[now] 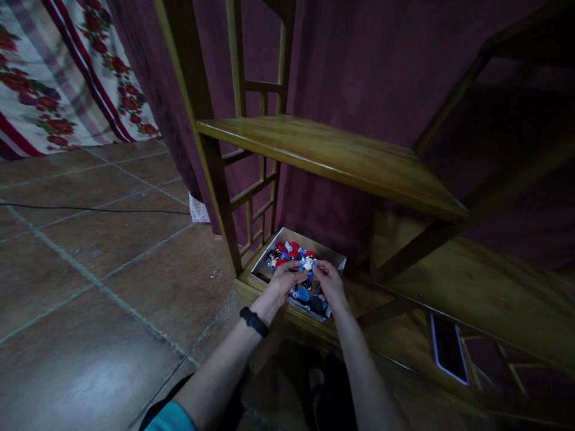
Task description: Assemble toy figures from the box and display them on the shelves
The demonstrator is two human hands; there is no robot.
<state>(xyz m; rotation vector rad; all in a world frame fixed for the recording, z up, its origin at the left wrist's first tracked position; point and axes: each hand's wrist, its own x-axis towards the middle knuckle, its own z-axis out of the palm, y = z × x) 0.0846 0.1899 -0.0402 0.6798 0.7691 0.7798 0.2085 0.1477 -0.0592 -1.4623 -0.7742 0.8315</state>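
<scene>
A small blue and white toy figurine [308, 263] is pinched between my two hands, above an open cardboard box [330, 247]. My left hand [287, 280] grips it from the left, and a black band circles that wrist. From the right, the fingers of my right hand [329, 280] close on the same figurine. Below and around them, the box holds several small toy figures in red, blue and black, among them a red one [293, 248] at the back. A blue round piece [303, 294] lies near the front. My hands hide part of the contents.
The box stands on the lowest board of a wooden shelf unit, beneath a higher shelf [323, 146]. A slatted side panel [254, 194] rises at the left. A dark-screened tablet or phone [449, 349] lies at the right. A black cable [94, 209] crosses the tiled floor.
</scene>
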